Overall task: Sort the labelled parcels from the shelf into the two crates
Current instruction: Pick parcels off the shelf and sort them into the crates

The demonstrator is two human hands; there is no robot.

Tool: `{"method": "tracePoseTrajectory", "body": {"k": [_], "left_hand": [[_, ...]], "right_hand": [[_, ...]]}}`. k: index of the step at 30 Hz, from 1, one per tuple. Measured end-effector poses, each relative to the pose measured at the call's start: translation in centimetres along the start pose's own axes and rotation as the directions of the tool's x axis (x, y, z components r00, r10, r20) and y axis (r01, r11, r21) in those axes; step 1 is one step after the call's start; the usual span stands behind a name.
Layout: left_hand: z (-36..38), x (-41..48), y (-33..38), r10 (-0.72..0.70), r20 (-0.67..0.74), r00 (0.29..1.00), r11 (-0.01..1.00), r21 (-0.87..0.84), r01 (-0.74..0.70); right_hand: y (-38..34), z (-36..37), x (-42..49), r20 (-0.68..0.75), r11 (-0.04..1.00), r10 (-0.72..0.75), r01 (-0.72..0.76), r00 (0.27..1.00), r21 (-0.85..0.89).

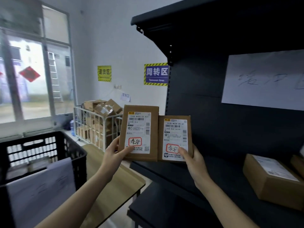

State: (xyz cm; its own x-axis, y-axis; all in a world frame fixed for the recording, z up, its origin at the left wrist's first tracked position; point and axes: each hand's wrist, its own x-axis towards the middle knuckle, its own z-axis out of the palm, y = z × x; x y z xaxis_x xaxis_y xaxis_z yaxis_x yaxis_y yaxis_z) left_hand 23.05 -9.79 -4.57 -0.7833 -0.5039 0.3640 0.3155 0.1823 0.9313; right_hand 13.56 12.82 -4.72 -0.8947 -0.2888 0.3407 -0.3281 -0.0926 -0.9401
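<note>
Storeroom with a dark shelf [213, 171]: two labelled parcels held up side by side.
Left grip [115, 152] pinches the lower left corner of the left parcel [139, 129], thumb on its label; right grip [195, 163] pinches the lower right corner of the right parcel [174, 137], thumb beside the red-ringed handwriting. Both parcels stand upright, labels facing the camera, edges touching, in front of the shelf's left end. Lower left, a black crate [41, 145] with a white sheet on its front stands beside the wooden worktop [118, 183]. A third parcel [271, 178] lies further right on the shelf.
</note>
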Motion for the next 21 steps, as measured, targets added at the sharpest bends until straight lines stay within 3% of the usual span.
{"method": "tracePoseTrajectory", "body": {"k": [21], "left_hand": [[-34.1,-7.0,2.2,-0.026,-0.366,0.93,0.994,0.089,0.062]], "right_hand": [[-1.2,34.4,-5.2,0.375,0.995,0.009,-0.046,0.927,0.089]]}}
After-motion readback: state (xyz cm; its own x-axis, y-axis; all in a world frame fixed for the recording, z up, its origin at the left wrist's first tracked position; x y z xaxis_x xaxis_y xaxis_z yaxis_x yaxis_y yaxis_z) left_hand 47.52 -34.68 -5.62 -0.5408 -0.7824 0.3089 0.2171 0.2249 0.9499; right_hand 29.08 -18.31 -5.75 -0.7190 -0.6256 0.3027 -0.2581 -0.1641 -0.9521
